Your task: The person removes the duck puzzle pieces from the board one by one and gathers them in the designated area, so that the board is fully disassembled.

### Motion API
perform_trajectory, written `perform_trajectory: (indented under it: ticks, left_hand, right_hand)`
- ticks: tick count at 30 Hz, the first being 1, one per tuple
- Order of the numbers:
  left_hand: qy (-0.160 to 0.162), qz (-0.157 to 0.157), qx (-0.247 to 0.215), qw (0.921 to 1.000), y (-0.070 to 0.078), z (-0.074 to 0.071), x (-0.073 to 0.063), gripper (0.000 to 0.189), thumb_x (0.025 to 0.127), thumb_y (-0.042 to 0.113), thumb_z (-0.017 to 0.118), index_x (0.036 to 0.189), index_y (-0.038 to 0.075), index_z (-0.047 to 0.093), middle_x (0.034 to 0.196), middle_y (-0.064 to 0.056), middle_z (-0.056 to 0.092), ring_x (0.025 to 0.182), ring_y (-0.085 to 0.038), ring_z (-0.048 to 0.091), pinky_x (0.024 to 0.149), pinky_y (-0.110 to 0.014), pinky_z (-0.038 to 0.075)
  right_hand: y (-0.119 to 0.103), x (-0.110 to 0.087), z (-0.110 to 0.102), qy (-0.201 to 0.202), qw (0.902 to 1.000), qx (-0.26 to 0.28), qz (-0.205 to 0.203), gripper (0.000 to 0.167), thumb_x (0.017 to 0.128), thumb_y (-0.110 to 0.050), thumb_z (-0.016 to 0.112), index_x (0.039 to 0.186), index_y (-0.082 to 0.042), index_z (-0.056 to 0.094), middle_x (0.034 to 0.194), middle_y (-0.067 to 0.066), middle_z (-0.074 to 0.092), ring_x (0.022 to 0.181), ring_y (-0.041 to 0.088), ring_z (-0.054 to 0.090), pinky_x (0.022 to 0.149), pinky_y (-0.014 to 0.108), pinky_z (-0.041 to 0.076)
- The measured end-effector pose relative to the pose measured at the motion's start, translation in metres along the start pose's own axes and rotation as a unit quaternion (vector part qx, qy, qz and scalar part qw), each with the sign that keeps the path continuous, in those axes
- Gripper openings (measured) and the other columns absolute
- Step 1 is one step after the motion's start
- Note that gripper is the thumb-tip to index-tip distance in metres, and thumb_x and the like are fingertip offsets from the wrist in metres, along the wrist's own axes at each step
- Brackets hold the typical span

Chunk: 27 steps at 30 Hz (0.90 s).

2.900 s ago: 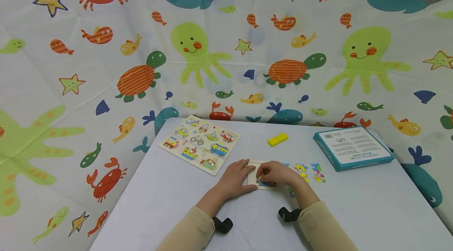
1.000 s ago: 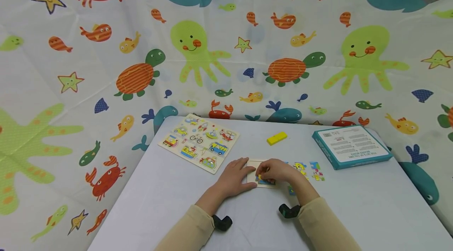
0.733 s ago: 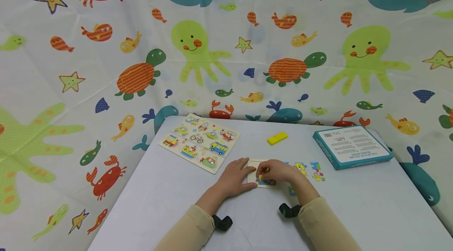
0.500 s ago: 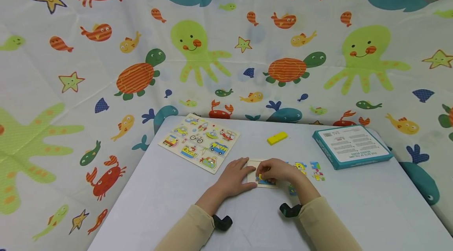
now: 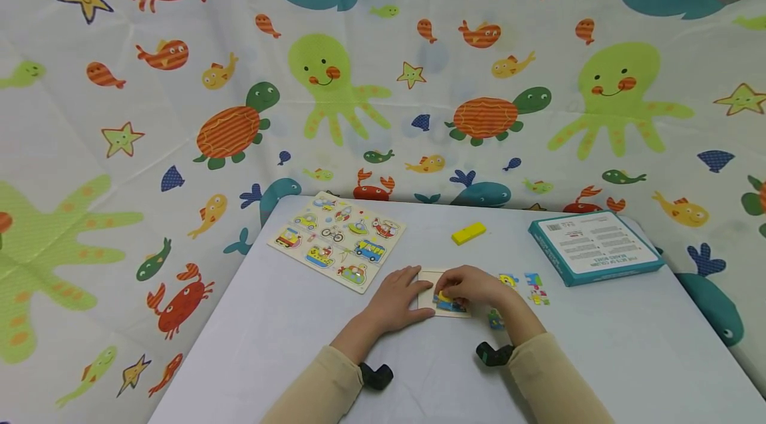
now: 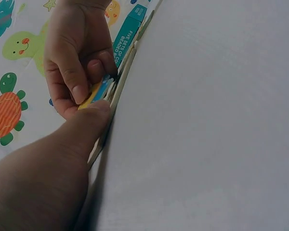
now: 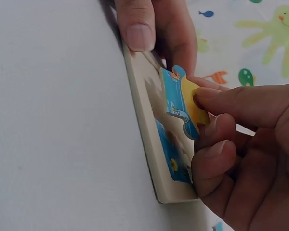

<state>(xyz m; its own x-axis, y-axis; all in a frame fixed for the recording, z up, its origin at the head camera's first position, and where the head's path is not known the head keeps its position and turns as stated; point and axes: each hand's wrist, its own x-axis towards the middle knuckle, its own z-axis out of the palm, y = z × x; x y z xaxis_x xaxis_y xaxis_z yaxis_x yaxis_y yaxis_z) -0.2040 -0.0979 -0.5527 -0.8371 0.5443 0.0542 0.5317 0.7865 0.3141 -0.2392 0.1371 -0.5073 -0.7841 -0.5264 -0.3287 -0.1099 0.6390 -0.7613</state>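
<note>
My left hand (image 5: 391, 301) lies spread at the left side of a small wooden puzzle tray (image 5: 424, 278), its thumb at the near edge and its fingers at the far side. Between thumb and fingers, my right hand (image 7: 245, 130) pinches a blue and yellow jigsaw piece (image 7: 178, 98). That piece is tilted, raised over the tray's recess in the right wrist view. Inside the recess, toward the tray's right end, lies another blue piece (image 7: 171, 156). In the head view my right hand covers part of the tray.
Loose jigsaw pieces (image 5: 537, 290) lie right of the tray, one (image 5: 495, 319) beside my right wrist. A vehicle picture board (image 5: 338, 241) lies back left, a yellow block (image 5: 469, 234) behind the tray, and a teal box (image 5: 598, 248) back right.
My right hand has shifted slightly to the right, and more of the blue and yellow piece in its fingers shows. My left hand keeps its place on the tray.
</note>
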Motion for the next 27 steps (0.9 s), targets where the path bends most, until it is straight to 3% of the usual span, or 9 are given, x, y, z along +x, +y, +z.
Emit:
perform_trajectory:
  ticks: [14,19,27]
  left_hand:
    - [0.001,0.001,0.006,1.0,0.001,-0.002,0.0,0.063,0.091,0.069,0.05,0.144,0.035,0.049,0.162,-0.001,0.029,0.15,-0.023,0.026,0.122,-0.046,0.025]
    - [0.002,-0.002,0.006,1.0,0.003,-0.003,-0.001,0.062,0.091,0.068,0.051,0.144,0.034,0.05,0.162,-0.001,0.03,0.15,-0.023,0.027,0.122,-0.045,0.026]
    - [0.005,-0.003,0.012,0.9999,0.003,-0.002,-0.002,0.062,0.091,0.067,0.053,0.143,0.034,0.05,0.162,-0.001,0.03,0.15,-0.022,0.027,0.123,-0.045,0.025]
  right_hand:
    - [0.005,-0.022,-0.026,0.017,0.9997,-0.003,0.015,0.008,0.097,-0.025,0.063,0.103,-0.023,0.068,0.083,0.003,0.06,0.065,0.019,0.054,0.061,0.03,0.047]
    - [0.008,-0.035,-0.034,0.019,0.9998,-0.004,0.002,0.009,0.097,-0.026,0.063,0.102,-0.02,0.067,0.079,0.004,0.059,0.066,0.021,0.056,0.063,0.031,0.049]
    - [0.02,-0.05,-0.047,0.021,0.9997,-0.012,0.003,0.012,0.097,-0.026,0.063,0.104,-0.018,0.067,0.085,0.004,0.06,0.07,0.019,0.057,0.062,0.029,0.049]
